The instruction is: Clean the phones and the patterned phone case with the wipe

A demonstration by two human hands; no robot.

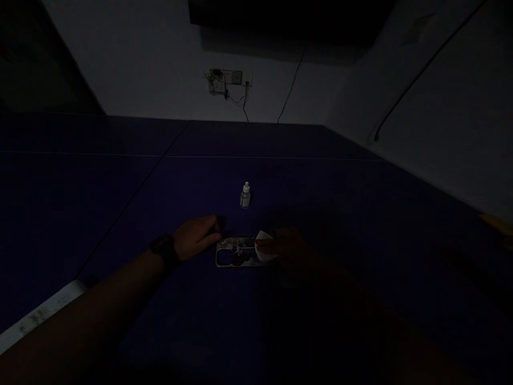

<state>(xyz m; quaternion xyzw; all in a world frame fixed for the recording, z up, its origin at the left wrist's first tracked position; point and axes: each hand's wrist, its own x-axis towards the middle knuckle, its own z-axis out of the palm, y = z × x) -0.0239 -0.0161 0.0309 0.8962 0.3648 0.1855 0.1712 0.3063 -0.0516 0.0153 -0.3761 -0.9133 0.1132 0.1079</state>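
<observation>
A phone case with a printed picture and a large camera cutout at its left end lies flat on the dark blue surface. My right hand grips a folded white tissue and presses it on the right part of the case. The right end of the case is hidden under this hand. My left hand, with a dark watch on the wrist, rests at the upper left corner of the case. Its fingers are loosely bent, and the thumb is apart from them, close to the corner. A small dropper bottle with a white top stands upright beyond the case.
The room is very dark. A white object with dark marks lies at the left beside my forearm. Sockets with plugs and cords are on the far wall, below a black screen. Something yellow shows at the right edge.
</observation>
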